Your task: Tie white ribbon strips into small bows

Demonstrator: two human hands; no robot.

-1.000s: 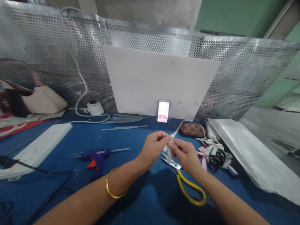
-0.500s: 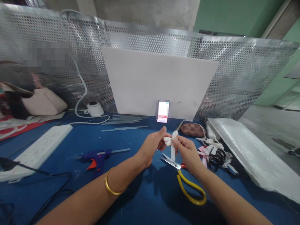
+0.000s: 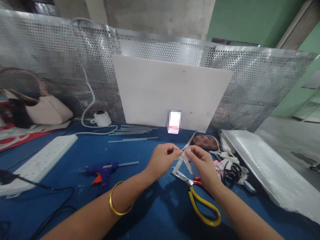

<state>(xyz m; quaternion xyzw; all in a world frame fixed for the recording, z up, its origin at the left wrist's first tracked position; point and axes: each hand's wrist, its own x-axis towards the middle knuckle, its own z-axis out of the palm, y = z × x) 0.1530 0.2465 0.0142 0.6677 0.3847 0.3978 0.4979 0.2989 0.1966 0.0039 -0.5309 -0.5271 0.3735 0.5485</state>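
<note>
Two hands, left hand point(image 3: 162, 158) and right hand point(image 3: 203, 163), on one white ribbon piece point(image 3: 183, 160). One pair of yellow-handled scissors point(image 3: 200, 200), one black pair point(image 3: 231, 171). One glue gun point(image 3: 101, 171), one power strip point(image 3: 40, 160), one checkered pouch point(image 3: 206, 142), one gold bangle point(image 3: 116, 203).

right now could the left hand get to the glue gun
Probably yes: the glue gun lies uncovered on the blue table beside the left forearm, but the left hand is pinching the ribbon.

A blue-covered work table point(image 3: 150, 213) fills the foreground. At twelve o'clock, a perforated metal screen point(image 3: 250, 86) backs it, with a white board point(image 3: 170, 90) leaning against it. Green walls point(image 3: 240, 20) rise at two o'clock above a grey concrete floor point(image 3: 287, 133).
</note>
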